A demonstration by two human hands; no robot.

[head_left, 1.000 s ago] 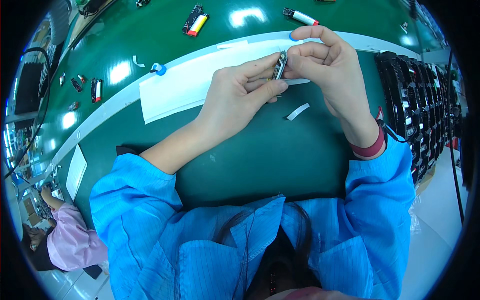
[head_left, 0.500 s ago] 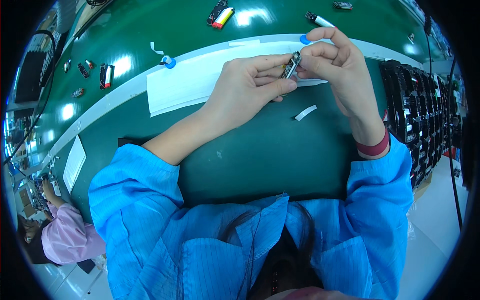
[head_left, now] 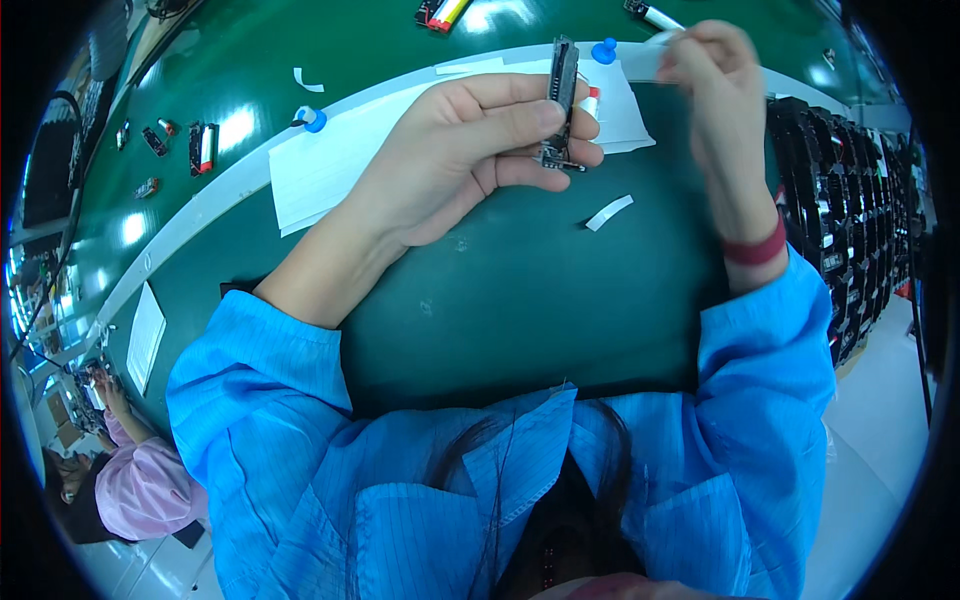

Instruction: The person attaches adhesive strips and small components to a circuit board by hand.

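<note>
My left hand [head_left: 455, 140] grips a narrow dark circuit board assembly [head_left: 562, 85], held upright between thumb and fingers over the white paper sheets [head_left: 305, 185]. Just past the board shows a white piece with a red end [head_left: 592, 100]; whether it belongs to the assembly I cannot tell. My right hand [head_left: 722, 85] is raised to the right, apart from the board and smeared by motion. At its fingertips there is a blurred pale strip [head_left: 663, 39], seemingly pinched. A short white strip [head_left: 609, 213] lies on the green mat below the hands.
Blue pushpin-shaped knobs [head_left: 604, 51] stand along the pale curved rail [head_left: 190, 215]. Beyond it lie small boards with batteries [head_left: 204, 150]. Stacked black trays [head_left: 830, 220] stand at the right. A co-worker in a pink sleeve [head_left: 150, 490] sits at the lower left.
My right hand has left the board, moving up and right. My left hand has shifted slightly left and turned the board more upright. The view has also moved a little.
</note>
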